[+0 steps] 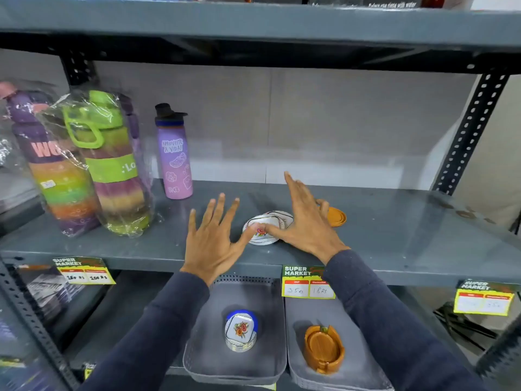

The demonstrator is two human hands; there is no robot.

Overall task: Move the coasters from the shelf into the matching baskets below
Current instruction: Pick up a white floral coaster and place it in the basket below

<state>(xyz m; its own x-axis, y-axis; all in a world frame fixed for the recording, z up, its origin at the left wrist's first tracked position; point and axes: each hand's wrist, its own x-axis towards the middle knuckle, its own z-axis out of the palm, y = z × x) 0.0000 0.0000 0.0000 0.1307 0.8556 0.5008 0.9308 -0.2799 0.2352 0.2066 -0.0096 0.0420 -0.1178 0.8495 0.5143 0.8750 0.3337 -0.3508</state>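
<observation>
A small pile of white floral coasters (267,225) lies on the grey shelf (394,235). Both thumbs touch the pile from either side. My left hand (214,238) is spread flat to its left, fingers apart. My right hand (304,221) is spread over its right side and partly hides orange coasters (337,217) behind it. Below, the left grey basket (203,334) holds a stack of white floral coasters (241,331). The right grey basket (298,314) holds an orange coaster set (324,348) in its holder.
Wrapped rainbow bottles (110,165) and a purple bottle (174,153) stand at the shelf's left. Price tags (307,282) hang on the shelf's front edge. A perforated upright (468,131) bounds the right side. Another shelf board (253,26) sits overhead.
</observation>
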